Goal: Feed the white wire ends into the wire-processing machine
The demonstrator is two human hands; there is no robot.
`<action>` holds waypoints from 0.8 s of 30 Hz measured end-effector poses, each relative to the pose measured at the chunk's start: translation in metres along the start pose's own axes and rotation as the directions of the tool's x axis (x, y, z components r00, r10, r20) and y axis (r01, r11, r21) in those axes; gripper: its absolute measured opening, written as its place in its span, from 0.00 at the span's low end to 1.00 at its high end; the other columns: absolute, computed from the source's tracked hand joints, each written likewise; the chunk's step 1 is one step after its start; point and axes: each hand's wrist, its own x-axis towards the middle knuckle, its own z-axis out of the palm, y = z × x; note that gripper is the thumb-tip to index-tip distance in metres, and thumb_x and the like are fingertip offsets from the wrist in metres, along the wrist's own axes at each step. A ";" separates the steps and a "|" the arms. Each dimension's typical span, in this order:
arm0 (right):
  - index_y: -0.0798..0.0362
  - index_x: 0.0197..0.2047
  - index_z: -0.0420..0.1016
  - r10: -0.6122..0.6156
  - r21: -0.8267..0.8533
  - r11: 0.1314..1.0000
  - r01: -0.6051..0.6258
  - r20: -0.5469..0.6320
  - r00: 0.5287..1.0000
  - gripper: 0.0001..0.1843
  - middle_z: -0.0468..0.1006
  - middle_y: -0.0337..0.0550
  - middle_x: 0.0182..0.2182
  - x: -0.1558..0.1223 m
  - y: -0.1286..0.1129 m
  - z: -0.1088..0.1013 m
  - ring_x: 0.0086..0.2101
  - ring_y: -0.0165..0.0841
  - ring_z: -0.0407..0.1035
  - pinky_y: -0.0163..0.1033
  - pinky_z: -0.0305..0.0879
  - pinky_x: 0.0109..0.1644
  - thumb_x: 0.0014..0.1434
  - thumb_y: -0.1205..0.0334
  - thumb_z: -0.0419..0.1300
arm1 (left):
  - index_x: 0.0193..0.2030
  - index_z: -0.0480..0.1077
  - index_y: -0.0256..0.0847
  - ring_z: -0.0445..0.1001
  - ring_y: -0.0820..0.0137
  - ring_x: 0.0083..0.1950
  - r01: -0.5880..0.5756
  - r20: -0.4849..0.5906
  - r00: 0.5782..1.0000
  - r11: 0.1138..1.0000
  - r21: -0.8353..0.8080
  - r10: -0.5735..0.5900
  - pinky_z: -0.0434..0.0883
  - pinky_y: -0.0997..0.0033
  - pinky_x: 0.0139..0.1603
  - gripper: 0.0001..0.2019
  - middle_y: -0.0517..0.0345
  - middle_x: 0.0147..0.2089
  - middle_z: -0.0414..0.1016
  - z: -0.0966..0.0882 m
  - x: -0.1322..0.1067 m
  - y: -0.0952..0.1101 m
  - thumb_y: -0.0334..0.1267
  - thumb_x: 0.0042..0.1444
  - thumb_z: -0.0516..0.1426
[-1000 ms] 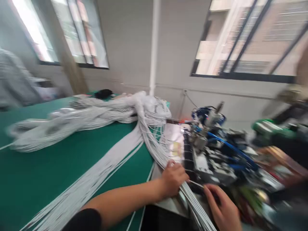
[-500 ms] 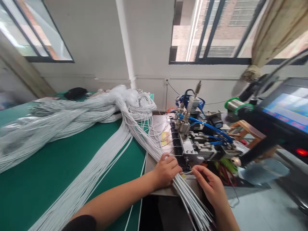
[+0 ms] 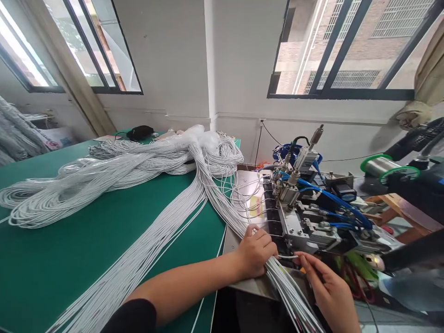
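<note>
My left hand [image 3: 257,252] is closed over a bundle of thin white cables [image 3: 222,203], which runs on below it toward the bottom right. A single white cable [image 3: 287,256] stretches sideways from my left fingers to my right hand [image 3: 329,289]. My right thumb and fingertips pinch that cable near its end; the very tip is hidden. Both hands are at the near edge of a bench-top machine [image 3: 294,203] with metal cylinders and blue air hoses. Several white cables lead into a black strip [image 3: 272,208] along the machine's left side.
On the green table [image 3: 166,240] lie large coils of white cable [image 3: 114,171], partly under clear plastic, and a loose spread of cables [image 3: 149,245]. A green-rimmed spool of wire [image 3: 388,167] stands at the right. Red-handled tools [image 3: 357,280] lie beyond my right hand.
The camera view has swung left, so everything sits farther right in the picture. My right hand has drawn slightly away from my left, and the single cable between them now looks straighter.
</note>
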 end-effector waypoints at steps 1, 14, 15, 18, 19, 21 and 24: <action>0.51 0.41 0.81 -0.031 0.001 1.000 0.031 0.019 0.999 0.19 0.83 0.46 0.38 -0.001 -0.004 0.000 0.39 0.42 0.77 0.36 0.73 0.43 0.59 0.46 0.57 | 0.36 0.66 0.42 0.67 0.66 0.41 0.000 0.011 1.000 1.000 0.002 0.000 0.50 0.59 0.52 0.04 0.59 0.34 0.70 0.000 0.000 0.000 0.35 0.52 0.55; 0.52 0.36 0.74 -0.065 -0.279 0.958 0.068 0.022 0.998 0.09 0.78 0.44 0.33 -0.003 -0.003 0.000 0.30 0.36 0.70 0.38 0.64 0.33 0.61 0.60 0.54 | 0.42 0.69 0.45 0.70 0.68 0.40 0.026 0.052 0.998 0.999 -0.045 -0.024 0.49 0.57 0.58 0.17 0.60 0.36 0.73 -0.004 0.000 0.007 0.23 0.47 0.53; 0.52 0.36 0.74 -0.062 -0.270 0.960 0.068 0.030 0.998 0.09 0.78 0.44 0.33 -0.002 -0.001 0.000 0.29 0.36 0.70 0.37 0.63 0.32 0.62 0.59 0.54 | 0.43 0.69 0.45 0.70 0.68 0.40 0.029 0.052 0.998 0.999 -0.043 -0.026 0.49 0.57 0.58 0.19 0.60 0.36 0.73 -0.004 0.000 0.007 0.22 0.46 0.53; 0.52 0.35 0.73 -0.062 -0.241 0.968 0.071 0.043 0.997 0.10 0.77 0.43 0.32 -0.001 0.003 0.000 0.28 0.34 0.68 0.36 0.61 0.31 0.62 0.58 0.54 | 0.46 0.69 0.47 0.70 0.68 0.40 0.036 0.046 0.998 0.998 -0.056 -0.034 0.48 0.55 0.58 0.23 0.60 0.36 0.73 -0.003 -0.001 0.006 0.22 0.44 0.52; 0.52 0.35 0.73 -0.064 -0.234 0.970 0.072 0.045 0.997 0.11 0.76 0.43 0.31 0.000 0.004 0.000 0.28 0.34 0.68 0.36 0.61 0.31 0.63 0.57 0.53 | 0.47 0.69 0.47 0.70 0.67 0.40 0.037 0.047 0.998 0.997 -0.062 -0.034 0.48 0.54 0.58 0.24 0.60 0.36 0.73 -0.002 -0.001 0.005 0.22 0.44 0.52; 0.52 0.33 0.72 -0.065 -0.211 0.975 0.074 0.047 0.997 0.12 0.75 0.42 0.29 0.003 0.006 0.000 0.28 0.35 0.68 0.36 0.60 0.32 0.63 0.57 0.53 | 0.49 0.69 0.48 0.69 0.67 0.40 0.038 0.062 0.998 0.997 -0.072 -0.033 0.49 0.53 0.58 0.25 0.59 0.37 0.73 -0.001 -0.002 0.005 0.22 0.44 0.52; 0.52 0.30 0.70 -0.043 -0.138 0.989 0.052 0.067 0.997 0.13 0.72 0.39 0.25 0.009 0.014 0.002 0.27 0.34 0.65 0.36 0.58 0.32 0.63 0.56 0.52 | 0.50 0.70 0.49 0.69 0.67 0.41 0.052 0.091 0.995 0.995 -0.082 -0.045 0.48 0.53 0.58 0.26 0.58 0.38 0.72 0.000 -0.001 0.005 0.23 0.44 0.53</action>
